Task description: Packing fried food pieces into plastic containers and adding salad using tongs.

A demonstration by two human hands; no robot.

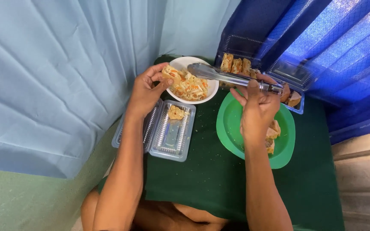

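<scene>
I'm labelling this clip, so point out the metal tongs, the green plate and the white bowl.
metal tongs (225,77), head view, mid-shaft.
green plate (230,128), head view, bare left inner side.
white bowl (186,62), head view, far rim.

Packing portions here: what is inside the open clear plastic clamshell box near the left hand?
The clear plastic clamshell box holds one small yellowish fried piece at its far end. The left forearm covers the lid half, so anything there is hidden.
</scene>
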